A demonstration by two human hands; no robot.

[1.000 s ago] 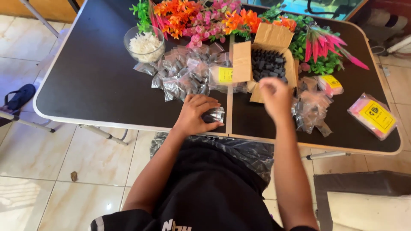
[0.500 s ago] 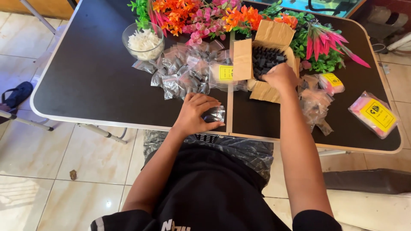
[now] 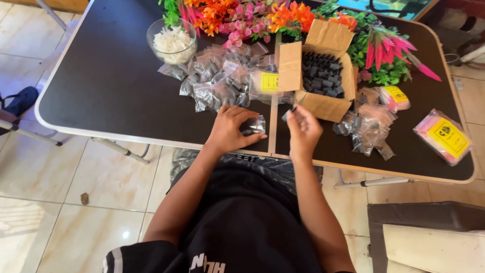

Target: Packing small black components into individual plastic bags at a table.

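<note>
a black folding table fills the view, with pale floor tiles under it. far left on the floor beside the table lies a dark sandal. near the table's back edge stands a glass bowl holding white bits, and right of it a heap of small clear bags, each with dark pieces inside, spreads toward the middle. behind them runs a row of artificial flowers in orange, pink and green. the person sits at the near edge in a dark shirt. the left hand lies on the table with fingers curled over a small clear bag, pinning it at the table's middle seam, just in front of the heap. just right of the seam the right hand is raised a little above the table, fingers pinched narrow on a small dark piece at the fingertips, close to the bag but not touching it. right behind that hand sits an open cardboard box packed with more dark pieces, flaps up. to its right lies a second pile of filled bags, then a small packet with a yellow label, and farthest right a larger pink packet with a yellow label near the table's corner.
</note>
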